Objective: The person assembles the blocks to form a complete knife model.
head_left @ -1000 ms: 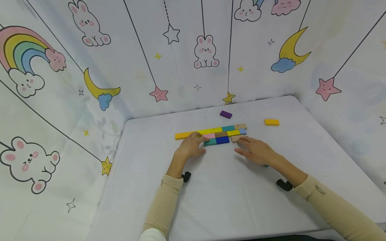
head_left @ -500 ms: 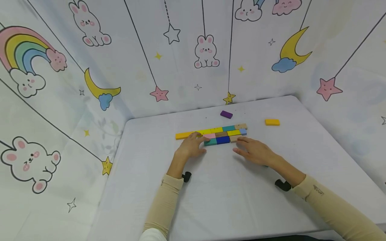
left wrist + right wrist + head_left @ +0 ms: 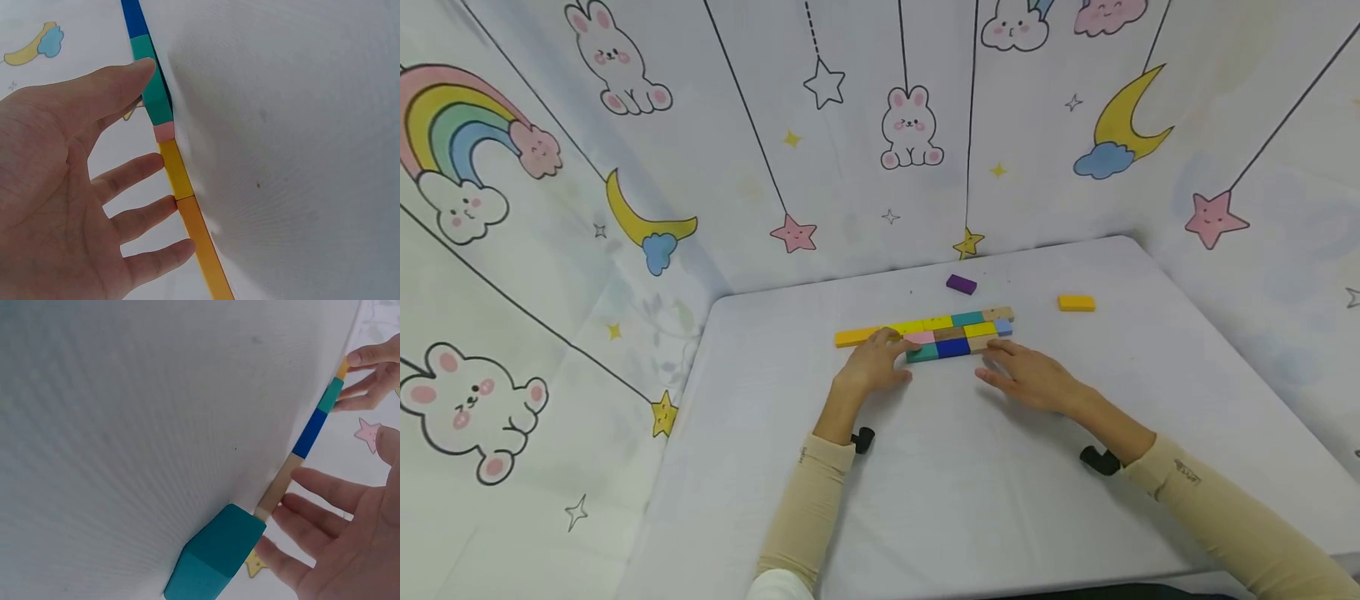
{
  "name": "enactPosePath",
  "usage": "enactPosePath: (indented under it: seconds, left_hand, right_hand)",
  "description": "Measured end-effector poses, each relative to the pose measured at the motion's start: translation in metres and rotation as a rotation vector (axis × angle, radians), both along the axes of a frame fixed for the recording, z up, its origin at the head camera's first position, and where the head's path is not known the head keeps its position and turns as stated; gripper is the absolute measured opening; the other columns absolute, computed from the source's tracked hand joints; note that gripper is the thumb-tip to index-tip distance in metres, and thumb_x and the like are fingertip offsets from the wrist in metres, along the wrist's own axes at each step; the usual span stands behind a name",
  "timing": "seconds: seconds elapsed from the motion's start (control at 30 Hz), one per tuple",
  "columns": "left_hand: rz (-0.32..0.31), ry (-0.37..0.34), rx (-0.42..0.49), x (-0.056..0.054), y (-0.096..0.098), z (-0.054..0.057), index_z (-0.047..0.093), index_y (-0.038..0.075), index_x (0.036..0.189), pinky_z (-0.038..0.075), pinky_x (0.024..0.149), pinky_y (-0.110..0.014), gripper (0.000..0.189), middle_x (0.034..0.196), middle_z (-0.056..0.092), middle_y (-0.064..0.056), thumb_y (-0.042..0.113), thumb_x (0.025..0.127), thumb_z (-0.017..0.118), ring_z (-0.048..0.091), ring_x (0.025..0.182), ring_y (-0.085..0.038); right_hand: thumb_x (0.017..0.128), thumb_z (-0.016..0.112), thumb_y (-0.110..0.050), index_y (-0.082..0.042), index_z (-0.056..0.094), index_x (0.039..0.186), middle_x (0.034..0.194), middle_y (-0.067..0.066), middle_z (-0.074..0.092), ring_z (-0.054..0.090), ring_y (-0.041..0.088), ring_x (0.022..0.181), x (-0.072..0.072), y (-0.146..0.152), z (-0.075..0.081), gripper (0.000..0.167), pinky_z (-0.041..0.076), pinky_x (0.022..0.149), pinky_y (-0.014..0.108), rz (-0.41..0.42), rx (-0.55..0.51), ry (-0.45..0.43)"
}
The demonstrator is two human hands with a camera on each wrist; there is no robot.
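Flat coloured blocks lie in three touching rows on the white table. The front row holds a green block (image 3: 922,352), a dark blue block (image 3: 952,346) and a tan block (image 3: 981,342), set end to end. My left hand (image 3: 872,364) rests at the rows' left part, an index finger on the green block and other fingers near the yellow block (image 3: 177,169) and orange block (image 3: 206,247). My right hand (image 3: 1033,377) touches the tan block's right end with extended fingertips. A teal block (image 3: 219,553) lies near that hand in the right wrist view; the hand hides it in the head view.
Behind the rows lies a purple block (image 3: 962,284). A separate yellow-orange block (image 3: 1077,303) sits at the back right. Curtains printed with rabbits, stars and moons stand around the table's back and sides.
The tan block has slid left, closing the gap to the dark blue block. My right hand moved slightly left with it, while the left hand stays in place.
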State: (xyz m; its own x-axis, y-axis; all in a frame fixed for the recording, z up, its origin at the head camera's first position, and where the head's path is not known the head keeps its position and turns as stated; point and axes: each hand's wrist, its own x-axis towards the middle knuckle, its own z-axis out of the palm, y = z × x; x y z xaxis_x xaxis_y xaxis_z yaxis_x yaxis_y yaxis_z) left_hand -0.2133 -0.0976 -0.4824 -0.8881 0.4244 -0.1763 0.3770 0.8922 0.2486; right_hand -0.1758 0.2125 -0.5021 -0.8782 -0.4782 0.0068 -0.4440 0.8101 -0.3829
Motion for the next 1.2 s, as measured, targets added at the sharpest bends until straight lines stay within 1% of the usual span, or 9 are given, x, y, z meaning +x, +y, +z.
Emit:
enactPosePath:
  seconds: [0.1,0.23,0.4,0.6,0.73,0.83,0.97,1.2]
  left_hand:
    - [0.000,-0.001,-0.002,0.000,-0.002,-0.001,0.053,0.039,0.153,0.037,0.120,-0.053,0.053,0.163,0.039,-0.007,0.040,0.102,0.068,0.037,0.148,-0.030]
    - [0.002,0.000,0.015,-0.002,-0.003,-0.003,0.053,0.040,0.152,0.037,0.120,-0.054,0.053,0.162,0.039,-0.007,0.040,0.102,0.068,0.036,0.149,-0.031]
    - [-0.002,-0.004,0.013,-0.003,-0.002,-0.004,0.053,0.041,0.152,0.037,0.121,-0.054,0.052,0.162,0.039,-0.006,0.040,0.102,0.067,0.036,0.149,-0.031]
    - [-0.001,-0.004,0.008,-0.002,-0.002,-0.004,0.052,0.040,0.153,0.036,0.121,-0.053,0.052,0.162,0.038,-0.007,0.039,0.102,0.067,0.036,0.150,-0.031]
    - [0.003,-0.005,0.009,-0.001,-0.002,-0.003,0.052,0.040,0.153,0.036,0.122,-0.053,0.053,0.163,0.038,-0.006,0.040,0.102,0.067,0.036,0.150,-0.031]
    - [0.003,-0.005,0.009,0.000,-0.001,-0.002,0.052,0.041,0.153,0.036,0.122,-0.053,0.053,0.163,0.038,-0.006,0.040,0.102,0.067,0.035,0.150,-0.031]
    - [0.002,-0.007,0.016,0.000,-0.001,-0.002,0.052,0.041,0.153,0.036,0.121,-0.053,0.053,0.162,0.039,-0.006,0.040,0.102,0.067,0.036,0.149,-0.031]
    - [0.004,-0.001,0.013,0.000,-0.001,-0.002,0.053,0.041,0.152,0.036,0.121,-0.053,0.053,0.162,0.039,-0.006,0.041,0.102,0.068,0.035,0.150,-0.031]
  right_hand:
    - [0.108,0.044,-0.058,-0.003,0.054,0.150,0.165,0.023,0.035,0.040,0.045,0.147,0.001,-0.001,0.001,0.070,0.040,0.113,0.066,0.004,-0.018,-0.027]
    - [0.108,0.045,-0.057,-0.006,0.053,0.152,0.168,0.023,0.028,0.037,0.047,0.148,0.003,0.000,0.006,0.068,0.040,0.112,0.068,-0.003,-0.037,-0.050]
    - [0.108,0.042,-0.061,-0.010,0.050,0.155,0.169,0.021,0.026,0.039,0.047,0.148,0.003,0.004,0.013,0.070,0.041,0.110,0.069,-0.021,-0.030,-0.047]
    - [0.107,0.043,-0.061,-0.007,0.051,0.154,0.167,0.022,0.029,0.040,0.047,0.146,0.008,0.009,0.022,0.072,0.040,0.111,0.069,-0.048,-0.036,-0.048]
    - [0.107,0.040,-0.062,-0.006,0.052,0.153,0.166,0.021,0.032,0.041,0.046,0.146,0.013,0.015,0.025,0.073,0.041,0.111,0.068,-0.075,-0.008,-0.043]
    - [0.108,0.041,-0.061,-0.004,0.052,0.152,0.164,0.022,0.035,0.042,0.046,0.145,0.019,0.021,0.027,0.073,0.042,0.111,0.067,-0.101,0.003,-0.039]
    - [0.108,0.044,-0.057,0.001,0.054,0.149,0.161,0.026,0.039,0.045,0.048,0.142,0.027,0.028,0.032,0.071,0.044,0.108,0.068,-0.130,-0.013,-0.023]
    - [0.109,0.042,-0.057,0.002,0.053,0.149,0.160,0.026,0.039,0.046,0.049,0.141,0.036,0.041,0.037,0.073,0.046,0.106,0.068,-0.165,-0.030,-0.018]
